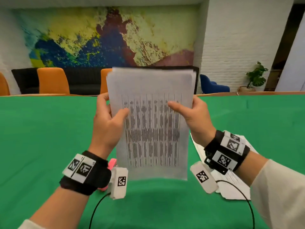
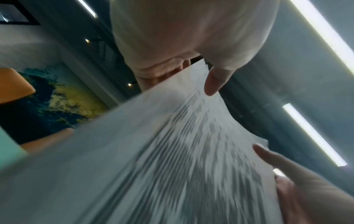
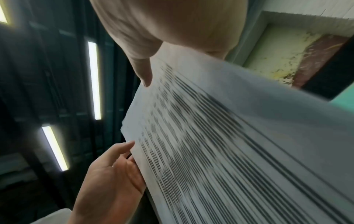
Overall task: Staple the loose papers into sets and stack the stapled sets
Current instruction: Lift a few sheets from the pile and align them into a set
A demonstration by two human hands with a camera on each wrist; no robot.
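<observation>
Above the green table (image 1: 49, 146), held upright and clear of the surface: a sheaf of printed papers (image 1: 151, 129), pinched at its left edge by the left hand (image 1: 107, 123) and at its right edge by the right hand (image 1: 193, 116), thumbs on the front sheet. Only in the head view: more papers (image 1: 234, 184) lying flat under the right wrist, something pink (image 1: 112, 163) behind the left wrist. In the wrist views: blurred print, thumbs, ceiling lights.

A green cloth covers the table (image 1: 49, 138). Behind it stand orange chairs (image 1: 52, 80) before a dark sofa (image 1: 82, 80), with a blue armchair (image 1: 212, 86) and a potted plant (image 1: 255, 76) to the right. A large abstract mural (image 1: 105, 37) in blue, yellow and maroon fills the wall. Long ceiling lights (image 2: 314, 133) glow overhead.
</observation>
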